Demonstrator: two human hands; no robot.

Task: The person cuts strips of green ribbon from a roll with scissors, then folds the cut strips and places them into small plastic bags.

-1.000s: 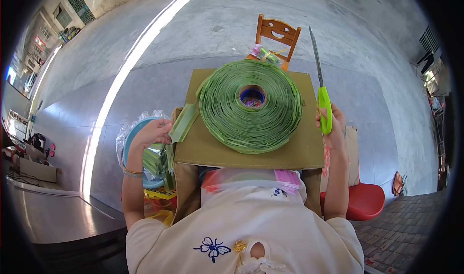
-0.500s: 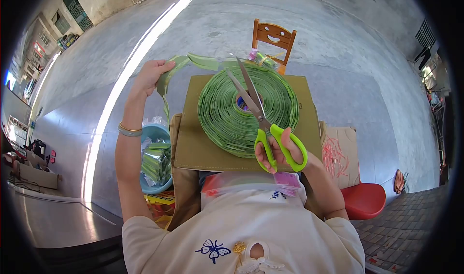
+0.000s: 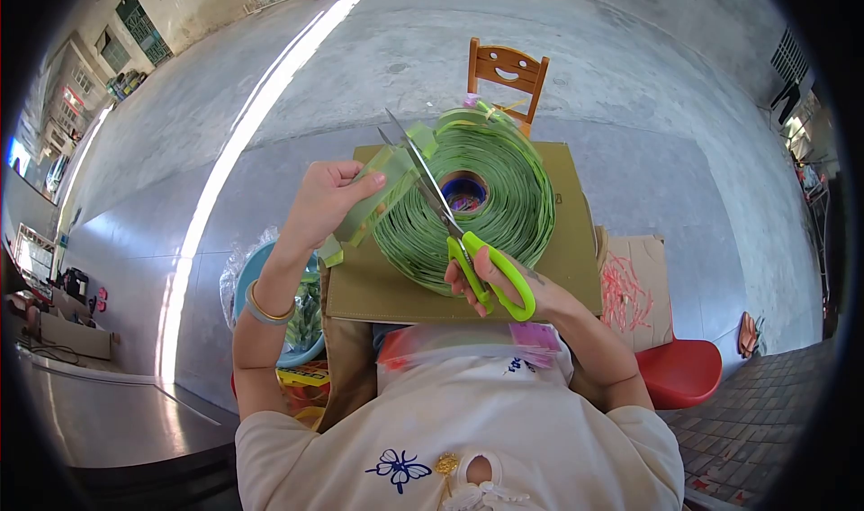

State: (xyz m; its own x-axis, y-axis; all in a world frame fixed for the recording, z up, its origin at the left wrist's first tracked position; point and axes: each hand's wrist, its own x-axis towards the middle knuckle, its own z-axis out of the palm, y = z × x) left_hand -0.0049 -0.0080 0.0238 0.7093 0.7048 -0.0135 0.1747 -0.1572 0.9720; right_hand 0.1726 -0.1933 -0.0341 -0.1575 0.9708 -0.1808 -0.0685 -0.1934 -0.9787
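A translucent green plastic strip (image 3: pixel 382 185) with yellowish edging is raised above the left part of the counter, pinched in the left grip (image 3: pixel 331 198) with the thumb laid flat over its face. It looks thin and light, probably slick and limp along its length though springy enough to hold a shallow bend; it should crease or slide rather than break, so a flat pinch across its full width, close to where it needs to be taut, seems the surest hold. Its far part meets the blades of the long steel scissors with bright lime-green plastic handles (image 3: pixel 453 226); whether it lies between them is hard to tell. The right grip (image 3: pixel 543 293) is closed around those handles, fingers through the loops, blades slightly parted. Beneath lies a broad flat coil of green film (image 3: pixel 508 214) around a round core; it looks dense and fairly heavy as a whole, its edges soft, so it would best be lifted from both sides or by the core. It rests on the olive-brown stitched counter (image 3: pixel 569 277). Left of this stands a pale blue plastic tub (image 3: pixel 250 272) with green bundles inside, and beyond the coil, a brown wooden chair with a smiling cut-out (image 3: pixel 508 59).
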